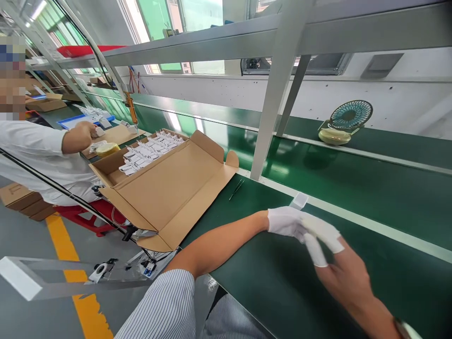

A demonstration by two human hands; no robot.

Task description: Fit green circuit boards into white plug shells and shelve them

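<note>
Glove is on the left hand, right of centre in the frame, covering it to the wrist; the right hand meets it with white-sheathed fingers. Whether either grip is clenched on anything, I cannot tell. Parts crowd the carton, left of centre; how much remains, I can't judge.

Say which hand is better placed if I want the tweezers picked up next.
The left hand, I think: it is nearer the tweezers, which lie left of both hands, while the right hand would likely reach past it. The hands appear together, so they might need to part first.
</note>
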